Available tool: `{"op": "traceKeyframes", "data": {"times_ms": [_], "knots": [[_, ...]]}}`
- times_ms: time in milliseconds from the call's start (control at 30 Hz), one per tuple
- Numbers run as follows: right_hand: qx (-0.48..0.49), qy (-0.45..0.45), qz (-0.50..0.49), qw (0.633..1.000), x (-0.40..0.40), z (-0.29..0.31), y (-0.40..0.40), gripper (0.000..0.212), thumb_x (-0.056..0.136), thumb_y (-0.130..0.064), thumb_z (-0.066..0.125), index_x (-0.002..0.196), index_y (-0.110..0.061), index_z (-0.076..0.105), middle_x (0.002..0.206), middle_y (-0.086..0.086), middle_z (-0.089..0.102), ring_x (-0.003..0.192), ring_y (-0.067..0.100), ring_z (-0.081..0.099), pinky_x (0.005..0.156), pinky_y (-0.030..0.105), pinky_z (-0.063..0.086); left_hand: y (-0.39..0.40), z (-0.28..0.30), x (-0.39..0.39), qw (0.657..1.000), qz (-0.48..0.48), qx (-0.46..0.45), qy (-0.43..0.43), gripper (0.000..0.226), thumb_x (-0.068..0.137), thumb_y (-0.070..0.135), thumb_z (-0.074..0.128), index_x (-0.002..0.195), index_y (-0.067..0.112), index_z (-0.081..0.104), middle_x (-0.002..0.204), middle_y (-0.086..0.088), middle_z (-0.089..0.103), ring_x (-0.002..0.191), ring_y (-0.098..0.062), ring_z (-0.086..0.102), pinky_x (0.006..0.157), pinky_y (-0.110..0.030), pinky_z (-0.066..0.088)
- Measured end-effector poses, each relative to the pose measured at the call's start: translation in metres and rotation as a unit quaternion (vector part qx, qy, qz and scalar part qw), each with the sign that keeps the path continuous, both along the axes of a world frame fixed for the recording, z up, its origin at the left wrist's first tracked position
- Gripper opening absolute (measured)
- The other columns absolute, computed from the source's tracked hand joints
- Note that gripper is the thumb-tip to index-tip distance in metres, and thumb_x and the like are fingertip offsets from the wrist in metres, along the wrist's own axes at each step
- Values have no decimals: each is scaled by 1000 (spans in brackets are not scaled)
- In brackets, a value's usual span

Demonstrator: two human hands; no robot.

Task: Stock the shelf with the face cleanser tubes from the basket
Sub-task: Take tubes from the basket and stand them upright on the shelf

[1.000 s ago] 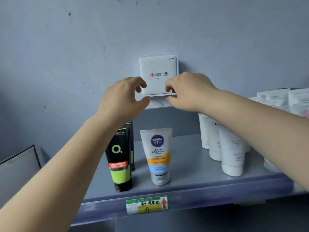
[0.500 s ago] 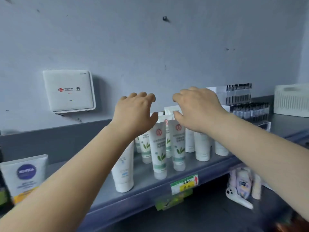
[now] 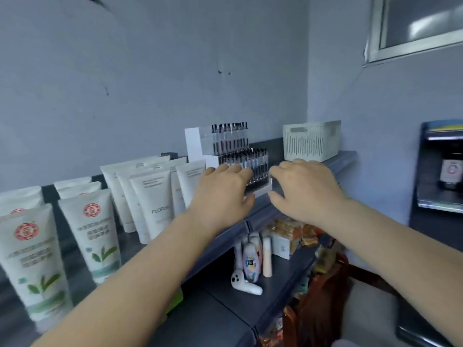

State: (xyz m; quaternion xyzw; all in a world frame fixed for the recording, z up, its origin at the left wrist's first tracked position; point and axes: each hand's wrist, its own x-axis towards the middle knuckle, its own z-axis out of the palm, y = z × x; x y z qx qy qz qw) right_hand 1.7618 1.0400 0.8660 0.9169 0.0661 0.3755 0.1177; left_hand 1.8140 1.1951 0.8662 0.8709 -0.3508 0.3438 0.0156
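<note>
Two bare arms of yours reach over the grey shelf [image 3: 263, 214], where white face cleanser tubes [image 3: 155, 196] stand upright in rows at the left and the cream basket [image 3: 312, 141] sits at the far right end. Your left hand [image 3: 223, 194] and right hand [image 3: 304, 189] hover palm-down before the pen display rack [image 3: 233, 151], fingers loosely curled, holding nothing.

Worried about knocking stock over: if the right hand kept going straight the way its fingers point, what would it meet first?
Probably the tiered rack of small vials; the right hand points at its near corner, though depth is unclear.
</note>
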Motion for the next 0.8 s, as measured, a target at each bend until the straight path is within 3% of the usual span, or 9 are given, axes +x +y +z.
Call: {"op": "traceKeyframes", "data": {"times_ms": [300,500,800], "knots": [[32,88,-136,986,-1,-73,-106,24,89,-35,44,101,-15,52,105,2,57,104,25,52,69,32,29,-126,-71,40,989,-88,102,53,37,89,37,44,122,18,46,119,-2,54,115,-25,48,91,-34,35],[69,167,-223,958,12,-127,-165,35,91,-36,43,117,-14,49,113,4,55,107,26,50,71,32,31,-201,-129,71,974,-168,110,102,43,88,36,45,126,17,48,126,-3,54,118,-27,48,93,-33,36],[158,256,-323,897,10,-237,-236,30,87,-33,48,108,-12,55,111,6,60,106,27,54,76,32,39,-293,-244,92,919,-264,167,242,37,89,34,50,121,17,51,119,-2,56,114,-26,50,90,-37,39]]}}
